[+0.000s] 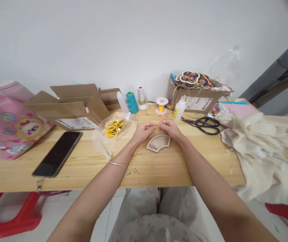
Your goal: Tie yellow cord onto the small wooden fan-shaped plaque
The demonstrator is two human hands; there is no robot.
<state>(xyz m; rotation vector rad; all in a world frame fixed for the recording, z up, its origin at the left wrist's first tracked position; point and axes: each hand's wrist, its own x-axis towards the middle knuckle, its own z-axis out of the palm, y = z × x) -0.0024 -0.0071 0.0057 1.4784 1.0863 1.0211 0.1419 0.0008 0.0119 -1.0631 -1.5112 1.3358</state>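
A fan-shaped wooden piece (158, 143) with cut-out patterns at both ends lies on the wooden table (164, 171). Yellow cord (155, 131) runs up from its top edge to my fingertips. My left hand (144, 131) pinches the cord from the left, thumb and forefinger together. From the right, my right hand (170, 128) pinches the same cord, its fingertips almost touching those of the left. The small knot or loop between the fingers is too tiny to make out clearly.
Left of my hands are a bag of yellow cord (113, 129), a phone (58, 154) and an open box (68, 111). Behind stand thread spools (132, 103), a yellow cord reel (161, 107) and a glue bottle (179, 109). Black scissors (202, 125) and cream cloth (265, 151) lie right.
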